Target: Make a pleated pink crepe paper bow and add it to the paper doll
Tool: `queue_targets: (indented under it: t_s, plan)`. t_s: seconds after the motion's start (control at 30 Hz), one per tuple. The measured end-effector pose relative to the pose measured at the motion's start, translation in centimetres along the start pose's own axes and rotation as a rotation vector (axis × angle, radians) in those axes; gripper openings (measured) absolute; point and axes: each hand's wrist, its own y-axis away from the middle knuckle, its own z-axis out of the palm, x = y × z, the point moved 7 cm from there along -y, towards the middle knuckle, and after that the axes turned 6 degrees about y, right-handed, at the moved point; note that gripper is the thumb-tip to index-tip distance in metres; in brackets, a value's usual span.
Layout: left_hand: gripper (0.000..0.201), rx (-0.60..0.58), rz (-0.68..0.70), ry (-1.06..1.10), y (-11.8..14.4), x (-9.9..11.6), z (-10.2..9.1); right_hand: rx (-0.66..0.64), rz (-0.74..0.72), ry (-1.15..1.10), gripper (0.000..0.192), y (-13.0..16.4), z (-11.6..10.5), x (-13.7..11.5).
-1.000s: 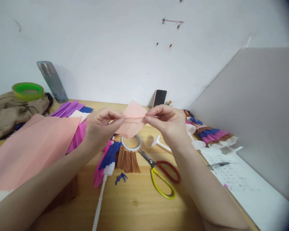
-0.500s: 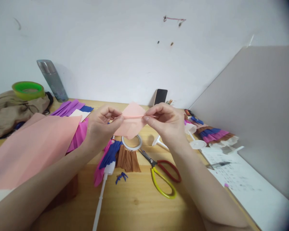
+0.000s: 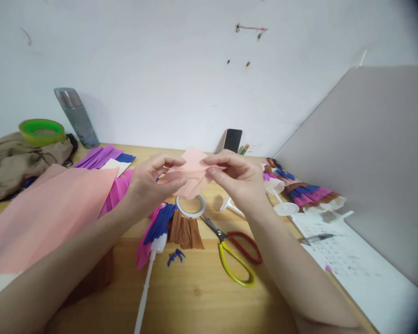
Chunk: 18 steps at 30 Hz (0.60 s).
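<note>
A small piece of pale pink crepe paper (image 3: 191,174) is held up above the table between my hands. My left hand (image 3: 153,178) has its thumb and fingertips on the paper's left side, slightly spread around it. On the other side, my right hand (image 3: 238,176) pinches the paper between thumb and fingers. Just below lie a roll of white tape (image 3: 190,215) and scissors (image 3: 226,241) with one red and one yellow handle. Near them is a white plastic stick (image 3: 146,283) with pink, blue and brown crepe paper (image 3: 186,230) around its top.
Large pink paper sheets (image 3: 55,208) cover the left, beside purple paper (image 3: 97,156). Behind are a flask (image 3: 77,118), a green tape roll (image 3: 42,132) on brown cloth, and a phone (image 3: 233,140) against the wall. At right are a written sheet (image 3: 348,264), a craft knife (image 3: 316,238) and layered coloured paper (image 3: 310,195).
The straight fold stretched between my hands has loosened, and the pink paper is now more crumpled. My left thumb and fingers have spread a little and shifted right.
</note>
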Motion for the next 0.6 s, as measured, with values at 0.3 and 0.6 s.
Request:
queue_targets:
  t_s: [0.3,0.6]
  plan:
    - [0.005,0.057,0.060,-0.067,0.0,0.8,-0.1,-0.014,-0.074,0.071,0.016,0.0,0.1,-1.0]
    - [0.008,0.089,-0.003,0.011,-0.1,1.1,-0.2,-0.013,-0.099,0.121,0.017,0.0,-0.1,-1.1]
